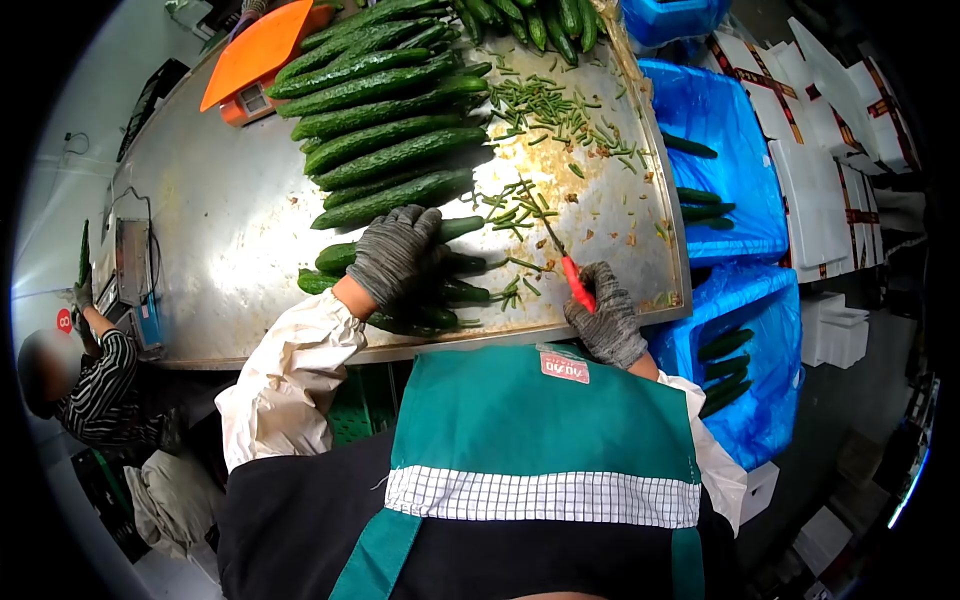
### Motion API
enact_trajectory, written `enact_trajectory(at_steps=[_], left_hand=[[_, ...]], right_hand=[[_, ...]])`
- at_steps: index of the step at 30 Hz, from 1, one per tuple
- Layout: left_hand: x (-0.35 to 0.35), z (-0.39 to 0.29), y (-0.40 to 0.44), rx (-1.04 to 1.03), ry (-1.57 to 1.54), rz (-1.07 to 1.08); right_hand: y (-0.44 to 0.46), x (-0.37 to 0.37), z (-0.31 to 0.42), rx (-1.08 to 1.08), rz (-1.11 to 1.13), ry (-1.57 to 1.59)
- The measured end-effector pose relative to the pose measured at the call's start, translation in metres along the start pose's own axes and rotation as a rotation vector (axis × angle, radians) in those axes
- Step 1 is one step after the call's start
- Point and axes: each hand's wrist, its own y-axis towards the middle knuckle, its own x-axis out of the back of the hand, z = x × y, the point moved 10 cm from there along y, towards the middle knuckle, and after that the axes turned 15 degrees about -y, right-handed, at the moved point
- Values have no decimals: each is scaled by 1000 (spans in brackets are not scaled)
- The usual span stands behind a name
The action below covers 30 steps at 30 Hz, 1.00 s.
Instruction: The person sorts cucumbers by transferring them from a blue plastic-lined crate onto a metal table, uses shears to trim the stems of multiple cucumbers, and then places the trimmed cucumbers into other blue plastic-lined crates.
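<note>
My left hand (393,257), in a grey knit glove, is closed over a green cucumber (461,227), whose stem end sticks out to the right. Other cucumbers (318,282) lie beneath and beside this hand, partly hidden by it and the sleeve. In my right hand (608,318), also gloved, is a pair of red-handled scissors (573,278), with narrow dark blades pointing up and left. Short cut stems (518,208) lie scattered by the blade tips. Just beyond my left hand, a row of long cucumbers (385,163) stretches across the metal table (225,260).
An orange scale (262,55) stands at the far left. More cucumbers (535,22) are heaped at the back. Blue-lined bins (735,150) holding cucumbers stand along the right edge, with white foam boxes (815,200) beyond. At left, another person (100,390) raises a cucumber.
</note>
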Motion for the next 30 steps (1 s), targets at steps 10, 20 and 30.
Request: enact_trajectory(at_steps=[10, 20, 30], left_hand=[[47, -15, 16, -60, -25, -291], [52, -29, 27, -91, -99, -259], [55, -27, 35, -82, -131, -266]], right_hand=[[-2, -3, 12, 69, 11, -27], [1, 4, 19, 52, -11, 23], [4, 14, 32, 100, -127, 81]])
